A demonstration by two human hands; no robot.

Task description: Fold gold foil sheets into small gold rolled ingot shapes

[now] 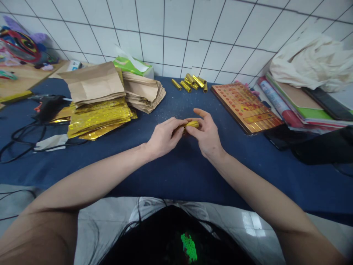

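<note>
Between my two hands, over the middle of the blue table, is a small roll of gold foil paper (192, 124). My left hand (166, 137) pinches its left end with thumb and fingers. At the other end, my right hand (205, 133) has its thumb on the roll's near side and fingers behind it, the index finger raised. The palm sides are partly hidden. Several finished-looking gold paper rolls (190, 81) lie in a loose heap near the wall. Left of my hands, gold foil sheets (99, 117) sit under a stack of brown paper (93, 82).
A glue gun (49, 106) with a black cord lies at the left. Behind the paper stands a green tissue pack (132, 65). On the right are a flat orange patterned box (242, 105), a stack of books (300, 99) and a white cloth (311, 60). A tiled wall (176, 36) bounds the back.
</note>
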